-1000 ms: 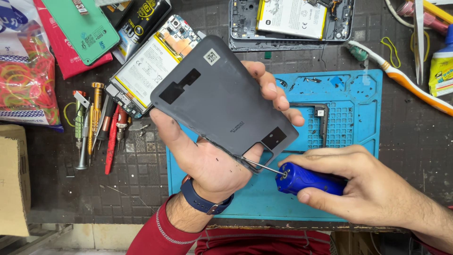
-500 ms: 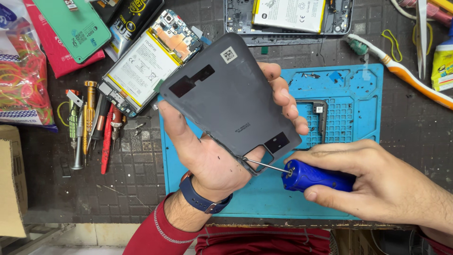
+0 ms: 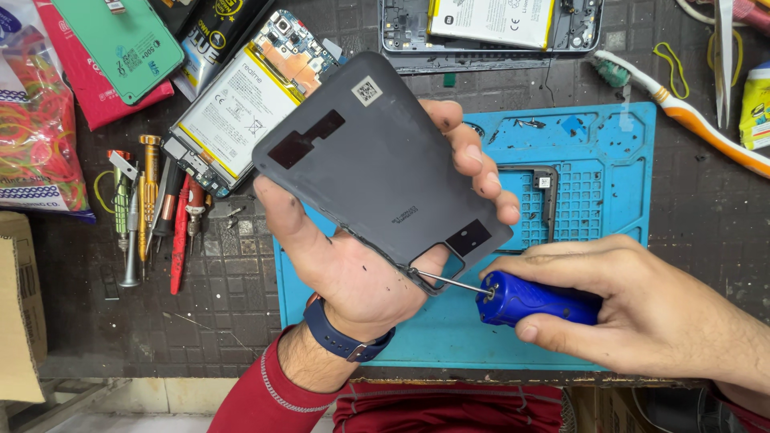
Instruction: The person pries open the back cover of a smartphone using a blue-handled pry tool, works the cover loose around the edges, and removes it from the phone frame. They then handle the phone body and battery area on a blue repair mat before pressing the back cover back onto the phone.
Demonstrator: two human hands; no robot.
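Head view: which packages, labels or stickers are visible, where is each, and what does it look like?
Small square sticker: white with dark pattern, on the grey back cover held in the left hand.
Battery label: white, yellow-edged, on the opened phone upper left.
Second battery label: white, top centre.
Bag of rubber bands: clear, left edge.
Cardboard box: brown, lower left.
Yellow bottle: right edge.

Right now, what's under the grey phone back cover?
The left hand holds the grey plastic back cover above a blue work mat; the mat's left part is hidden.
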